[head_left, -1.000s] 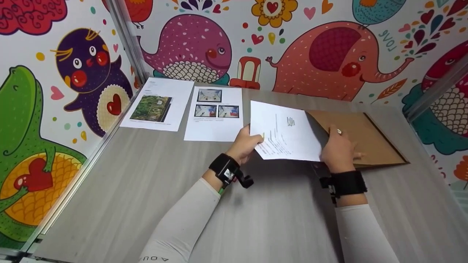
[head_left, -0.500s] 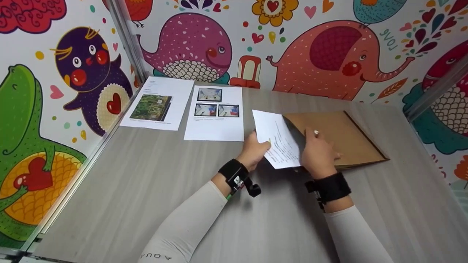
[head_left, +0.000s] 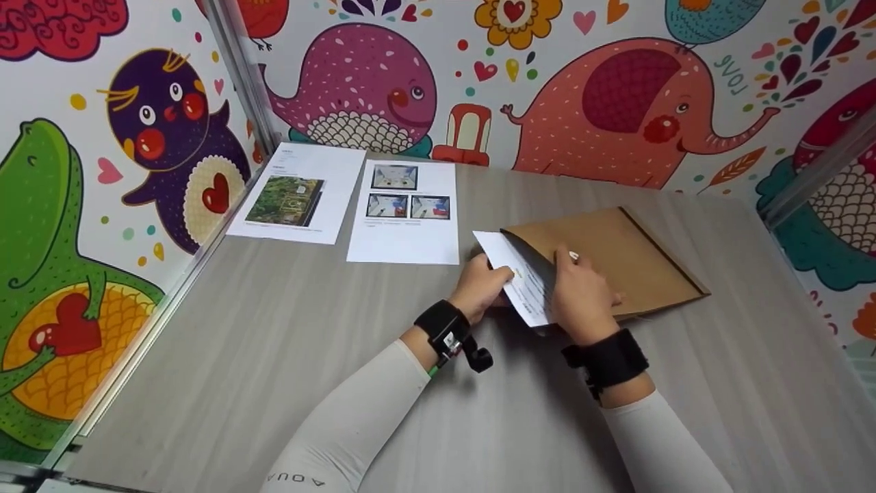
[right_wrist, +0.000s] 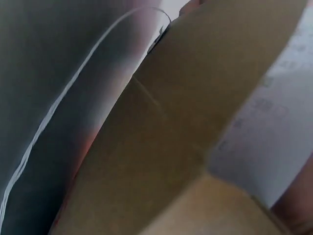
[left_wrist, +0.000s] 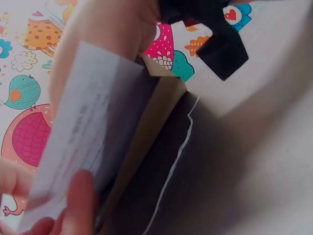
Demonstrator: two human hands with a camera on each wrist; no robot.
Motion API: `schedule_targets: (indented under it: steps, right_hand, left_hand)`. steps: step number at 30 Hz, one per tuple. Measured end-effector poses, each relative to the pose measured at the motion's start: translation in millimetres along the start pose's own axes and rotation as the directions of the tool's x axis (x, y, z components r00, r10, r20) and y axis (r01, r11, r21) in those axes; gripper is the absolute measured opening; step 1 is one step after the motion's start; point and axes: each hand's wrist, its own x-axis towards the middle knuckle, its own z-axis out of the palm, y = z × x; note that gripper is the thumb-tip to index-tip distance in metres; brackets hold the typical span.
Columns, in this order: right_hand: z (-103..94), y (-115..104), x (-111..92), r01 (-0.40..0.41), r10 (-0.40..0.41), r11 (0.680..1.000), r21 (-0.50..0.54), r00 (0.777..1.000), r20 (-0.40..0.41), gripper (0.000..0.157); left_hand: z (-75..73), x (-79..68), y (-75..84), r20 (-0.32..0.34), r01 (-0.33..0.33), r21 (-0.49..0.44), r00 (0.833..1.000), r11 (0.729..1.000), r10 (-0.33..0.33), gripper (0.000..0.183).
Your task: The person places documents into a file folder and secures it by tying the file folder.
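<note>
A brown kraft paper envelope [head_left: 609, 246] lies at an angle on the right of the table, its mouth spread toward the left. Most of a printed white sheet [head_left: 523, 284] is inside it; only a narrow part sticks out. My left hand [head_left: 479, 286] pinches the sheet's outer edge, thumb on top, as the left wrist view also shows. My right hand [head_left: 582, 301] grips the envelope beside its mouth, a ring on one finger. A thin white string [left_wrist: 168, 171] hangs beside the envelope's underside. The sheet's inner end is hidden in the envelope.
Two printed sheets lie at the back left: one with a green photo [head_left: 308, 157], the other with several small photos [head_left: 404, 243]. Cartoon-printed walls [head_left: 499, 82] enclose the grey table [head_left: 239, 342] at the back and sides.
The sheet has gone deeper into the envelope, so much less of it shows. The envelope and right hand have shifted left and slightly nearer; the left hand has moved a little right.
</note>
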Motion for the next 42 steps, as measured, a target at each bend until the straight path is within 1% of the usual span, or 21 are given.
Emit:
schedule_targets:
  steps: [2, 5, 7, 9, 12, 16, 20, 23, 25, 28, 31, 32, 35, 38, 39, 42]
  right_hand:
    - [-0.8, 3.2, 0.9, -0.014, 0.014, 1.0, 0.009, 1.0, 0.006, 0.067]
    - [-0.4, 4.4, 0.5, -0.006, 0.006, 1.0, 0.016, 1.0, -0.007, 0.065]
    - [0.1, 2.6, -1.0, 0.014, -0.014, 1.0, 0.01, 1.0, -0.025, 0.063]
    - [0.8, -0.5, -3.1, 0.037, -0.037, 0.999, 0.003, 0.998, -0.044, 0.058]
    - [1.7, -6.9, -7.3, 0.065, -0.065, 0.998, -0.006, 0.996, -0.053, 0.056]
    - [3.8, -15.3, -15.9, 0.096, -0.097, 0.995, -0.013, 0.993, -0.068, 0.054]
    - [7.8, -26.0, -26.4, 0.155, -0.157, 0.987, -0.031, 0.981, -0.116, 0.051]
    - [10.4, -33.3, -32.0, 0.199, -0.204, 0.979, -0.053, 0.97, -0.13, 0.049]
    - [11.4, -33.7, -31.4, 0.206, -0.212, 0.977, -0.059, 0.971, -0.114, 0.049]
    - [11.5, -25.5, -23.6, 0.178, -0.182, 0.982, -0.057, 0.981, -0.074, 0.05]
    - [10.5, -10.8, -11.8, 0.129, -0.131, 0.991, -0.048, 0.99, -0.045, 0.048]
    - [10.1, -4.7, -8.1, 0.123, -0.124, 0.991, -0.046, 0.991, -0.042, 0.047]
    - [8.7, 12.8, 1.8, 0.14, -0.143, 0.989, -0.047, 0.988, -0.064, 0.043]
    - [7.4, 27.6, 9.7, 0.167, -0.171, 0.984, -0.061, 0.982, -0.074, 0.042]
    - [7.3, 31.2, 12.1, 0.163, -0.168, 0.984, -0.068, 0.983, -0.07, 0.043]
    - [7.1, 37.8, 17.8, 0.121, -0.124, 0.99, -0.067, 0.992, -0.032, 0.046]
  left_hand:
    - [-0.4, 0.3, 0.3, -0.042, 0.021, 0.013, 0.999, 1.0, -0.02, 0.025]
    - [-1.0, 1.8, 1.1, -0.125, 0.025, 0.116, 0.992, 0.993, -0.011, 0.015]
    - [-1.8, 2.7, 2.1, -0.158, 0.023, 0.171, 0.987, 0.985, 0.004, 0.014]
    - [-2.6, 3.5, 2.8, -0.173, 0.02, 0.225, 0.985, 0.974, 0.02, 0.016]
    - [-3.8, 3.8, 2.8, -0.151, 0.017, 0.243, 0.988, 0.97, 0.021, 0.019]
    - [-4.6, 3.9, 0.0, -0.113, -0.002, 0.231, 0.993, 0.973, 0.028, 0.019]
    - [-5.5, 3.5, -2.5, -0.089, -0.002, 0.211, 0.996, 0.977, 0.022, 0.017]
    - [-7.0, 2.9, -3.0, -0.091, 0.002, 0.223, 0.996, 0.975, 0.019, 0.014]
    - [-7.4, 2.6, -2.6, -0.091, 0.0, 0.221, 0.996, 0.975, 0.021, 0.014]
    - [-7.0, 2.7, -1.5, -0.098, 0.004, 0.2, 0.995, 0.98, 0.016, 0.024]
    - [-7.5, 2.5, 0.6, -0.093, 0.007, 0.195, 0.996, 0.981, 0.012, 0.037]
    - [-8.0, 2.3, 1.2, -0.089, 0.007, 0.202, 0.996, 0.979, 0.012, 0.04]
    - [-10.3, 3.0, 2.2, -0.073, -0.005, 0.209, 0.997, 0.978, 0.021, 0.04]
    - [-13.2, 4.5, 3.5, -0.076, -0.011, 0.208, 0.997, 0.978, 0.027, 0.04]
    - [-14.2, 5.2, 4.2, -0.082, -0.011, 0.21, 0.996, 0.978, 0.029, 0.04]
    - [-17.6, 6.9, 7.1, -0.11, -0.007, 0.23, 0.993, 0.973, 0.033, 0.04]
